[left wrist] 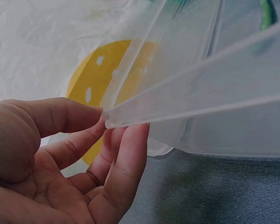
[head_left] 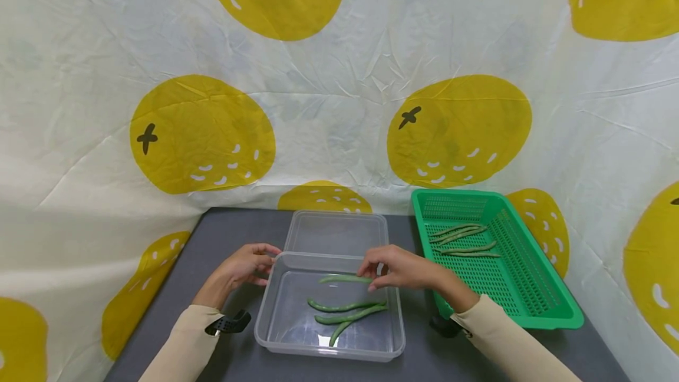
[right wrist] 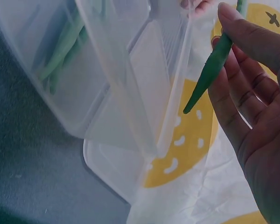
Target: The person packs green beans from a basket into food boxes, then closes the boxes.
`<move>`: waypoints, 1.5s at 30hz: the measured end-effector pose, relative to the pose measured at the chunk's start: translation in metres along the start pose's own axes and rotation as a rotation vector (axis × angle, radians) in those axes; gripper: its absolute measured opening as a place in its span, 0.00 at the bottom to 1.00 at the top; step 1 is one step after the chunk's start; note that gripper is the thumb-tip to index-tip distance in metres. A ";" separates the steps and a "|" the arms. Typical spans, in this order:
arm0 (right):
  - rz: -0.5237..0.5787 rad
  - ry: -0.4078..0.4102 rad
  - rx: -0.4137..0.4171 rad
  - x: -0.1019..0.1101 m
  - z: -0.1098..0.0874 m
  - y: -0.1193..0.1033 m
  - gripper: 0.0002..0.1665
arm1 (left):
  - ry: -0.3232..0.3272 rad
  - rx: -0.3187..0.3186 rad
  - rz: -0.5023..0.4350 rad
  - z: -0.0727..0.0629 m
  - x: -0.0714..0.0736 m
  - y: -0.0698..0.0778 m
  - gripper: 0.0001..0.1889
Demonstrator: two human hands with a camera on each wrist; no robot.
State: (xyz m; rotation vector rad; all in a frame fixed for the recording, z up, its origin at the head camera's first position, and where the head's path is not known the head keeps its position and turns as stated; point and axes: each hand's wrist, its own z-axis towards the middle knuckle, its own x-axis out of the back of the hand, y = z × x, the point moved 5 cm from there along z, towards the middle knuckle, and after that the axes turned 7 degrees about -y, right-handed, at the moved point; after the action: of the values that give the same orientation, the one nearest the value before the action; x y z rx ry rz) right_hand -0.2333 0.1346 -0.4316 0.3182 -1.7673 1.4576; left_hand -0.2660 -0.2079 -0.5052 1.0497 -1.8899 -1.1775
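Observation:
My left hand (head_left: 243,269) pinches the rim at the far left corner of a clear plastic container (head_left: 329,353); the left wrist view shows thumb and fingertips meeting at that corner. Between thumb and fingers, my right hand (head_left: 404,268) holds a green bean (head_left: 339,279) above the container's far right part. In the right wrist view, one tapered end of this bean (right wrist: 210,70) points down, out from the fingers. Several other green beans (head_left: 351,315) lie on the container's floor, toward its right and near side.
Behind the container lies a flat clear lid (head_left: 336,231), partly hidden by it. A green perforated basket (head_left: 530,318) stands at the right, with several green beans (head_left: 458,233) inside. The dark table (head_left: 233,226) meets a white, yellow-patterned cloth (head_left: 329,134) at the back.

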 end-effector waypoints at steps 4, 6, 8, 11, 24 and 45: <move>-0.015 -0.008 0.013 -0.004 0.005 -0.003 0.16 | 0.001 0.000 -0.002 0.000 0.000 0.000 0.21; -0.025 -0.004 0.013 -0.005 0.006 -0.003 0.17 | 0.001 0.001 -0.002 0.000 -0.001 -0.001 0.22; -0.032 0.005 0.006 -0.005 0.005 -0.002 0.16 | -0.001 0.003 -0.002 0.000 -0.001 -0.001 0.21; -0.033 0.016 -0.013 -0.004 0.002 0.001 0.16 | -0.002 0.006 -0.002 0.000 -0.001 -0.001 0.21; 0.004 0.043 -0.057 0.007 -0.017 0.005 0.13 | 0.000 -0.005 -0.003 0.001 0.002 -0.003 0.22; -0.016 0.098 -0.113 0.028 -0.052 0.015 0.11 | -0.003 0.008 -0.003 0.005 0.005 -0.006 0.22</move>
State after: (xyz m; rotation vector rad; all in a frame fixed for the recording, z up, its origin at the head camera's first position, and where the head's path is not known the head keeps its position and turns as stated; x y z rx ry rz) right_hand -0.2394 0.1941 -0.4222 0.1984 -1.7563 1.3334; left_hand -0.2710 -0.2113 -0.5121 1.0559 -1.8974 -1.1752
